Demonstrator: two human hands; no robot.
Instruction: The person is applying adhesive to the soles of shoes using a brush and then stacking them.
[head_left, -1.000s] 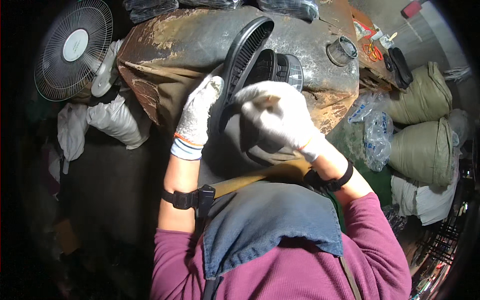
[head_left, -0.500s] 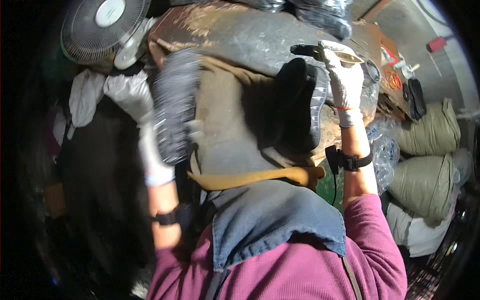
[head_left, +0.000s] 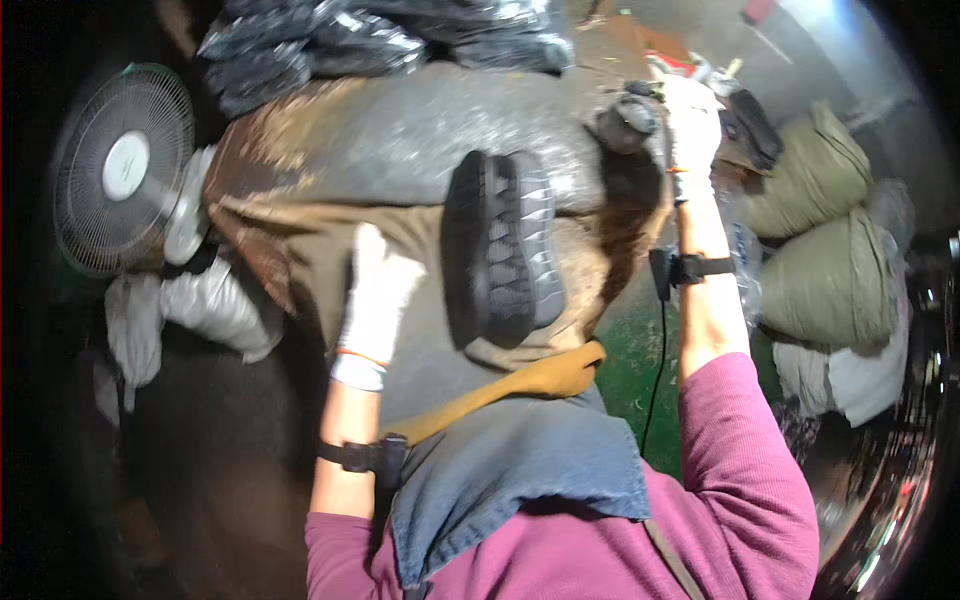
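Note:
Two black thick-soled shoe pieces (head_left: 490, 255) lie side by side on a brown cloth (head_left: 330, 250) draped over the work surface. Their tread blocks and a greyer zigzag edge (head_left: 542, 240) show. To their left, apart from them, my white-gloved left hand (head_left: 383, 290) hovers over the cloth, fingers stretched and thumb out, holding nothing I can see. At the far right my gloved right hand (head_left: 692, 130) is closed beside a dark cup-like container (head_left: 628, 125). A small dark bit (head_left: 643, 89) shows at its fingers; the rest of what it grips is hidden.
Black plastic-wrapped bundles (head_left: 370, 45) sit along the far edge of the worn surface. A fan (head_left: 125, 165) and white bags (head_left: 215, 305) stand left. Green sacks (head_left: 820, 290) are on the right. A tan strap-like piece (head_left: 540, 378) crosses my denim apron (head_left: 520, 455).
The blurred treaded piece by my left hand is gone from there; two pieces now lie together. My right hand has moved away from me toward the container's right side. The whole view has shifted.

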